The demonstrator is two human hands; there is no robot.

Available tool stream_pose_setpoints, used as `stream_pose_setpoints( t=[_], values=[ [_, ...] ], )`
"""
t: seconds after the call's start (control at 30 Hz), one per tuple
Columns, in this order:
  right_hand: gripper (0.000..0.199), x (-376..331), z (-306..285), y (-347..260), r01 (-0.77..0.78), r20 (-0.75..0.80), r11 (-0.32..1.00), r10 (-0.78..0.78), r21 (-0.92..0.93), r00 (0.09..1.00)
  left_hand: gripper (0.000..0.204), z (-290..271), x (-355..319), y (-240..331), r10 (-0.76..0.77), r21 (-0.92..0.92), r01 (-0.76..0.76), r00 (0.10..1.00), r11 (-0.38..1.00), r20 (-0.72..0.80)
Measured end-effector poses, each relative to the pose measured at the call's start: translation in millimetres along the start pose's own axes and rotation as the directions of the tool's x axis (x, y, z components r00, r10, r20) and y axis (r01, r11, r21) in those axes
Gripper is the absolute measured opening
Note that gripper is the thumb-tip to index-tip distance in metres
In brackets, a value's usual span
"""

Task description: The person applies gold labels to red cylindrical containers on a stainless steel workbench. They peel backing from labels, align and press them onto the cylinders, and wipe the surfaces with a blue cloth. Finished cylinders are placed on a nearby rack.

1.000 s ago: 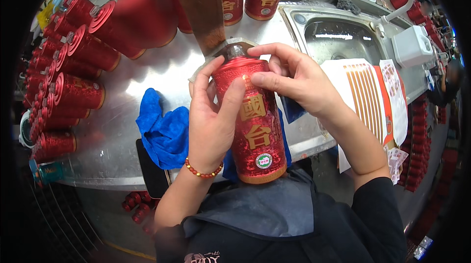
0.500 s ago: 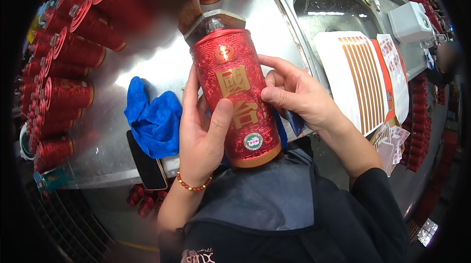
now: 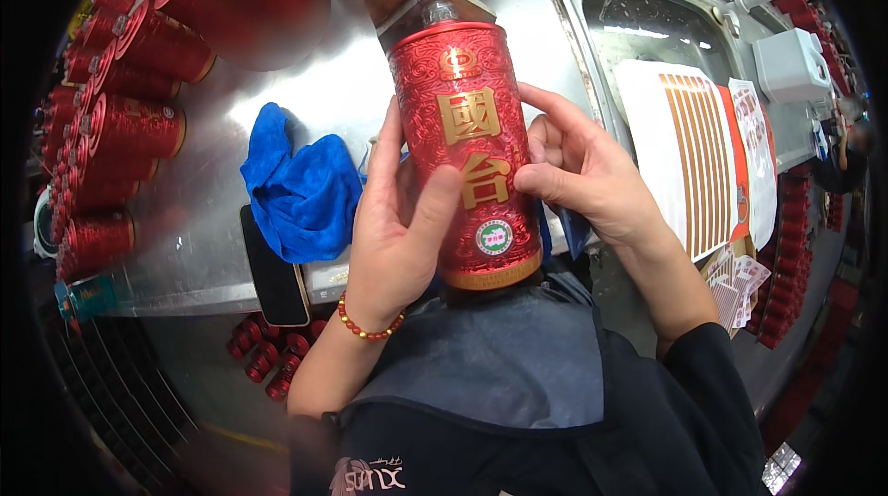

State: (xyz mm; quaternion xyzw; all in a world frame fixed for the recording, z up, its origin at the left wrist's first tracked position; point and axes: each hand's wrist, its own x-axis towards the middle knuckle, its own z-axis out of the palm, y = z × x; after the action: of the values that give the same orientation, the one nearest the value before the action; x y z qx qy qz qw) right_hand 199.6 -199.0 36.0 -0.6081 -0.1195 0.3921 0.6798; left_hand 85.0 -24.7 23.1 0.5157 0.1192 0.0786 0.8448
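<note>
Now the red embossed bottle [image 3: 465,149] lay lengthwise between both hands above the steel bench [image 3: 199,228], its foot toward the person's chest and its capped neck pointing away. The left hand [image 3: 393,223] cupped the bottle's left flank, fingers curled behind it and the thumb pressed flat across the front, beside the lower gold character. The right hand [image 3: 578,172] held the right flank with its fingertips bent onto the front edge. A second before, that hand had been up at the neck, fingers working around the cap; since then it had slid down to the body, and the bottle had come nearer and filled more of the view. A crumpled blue cloth [image 3: 301,186] lay just left of the left hand, with a dark phone [image 3: 275,274] at the bench edge beside it.
</note>
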Motion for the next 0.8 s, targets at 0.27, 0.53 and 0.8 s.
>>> stream_pose_setpoints(
  t=[0.27,0.53,0.8],
  values=[
    [0.083,2,2,5,0.059,-0.018,0.997,-0.060,-0.050,0.998,0.082,-1,2,-1,-0.009,0.039,0.008,1.000,0.999,0.021],
    [0.082,3,-2,4,0.045,0.008,0.997,-0.044,-0.059,0.999,0.081,-3,1,-2,0.022,0.052,-0.024,0.999,0.998,0.047],
    [0.080,-10,-2,3,0.005,0.013,0.997,-0.004,-0.075,1.000,0.107,-8,-19,-4,-0.052,0.203,0.029,0.993,0.979,0.107]
  ],
)
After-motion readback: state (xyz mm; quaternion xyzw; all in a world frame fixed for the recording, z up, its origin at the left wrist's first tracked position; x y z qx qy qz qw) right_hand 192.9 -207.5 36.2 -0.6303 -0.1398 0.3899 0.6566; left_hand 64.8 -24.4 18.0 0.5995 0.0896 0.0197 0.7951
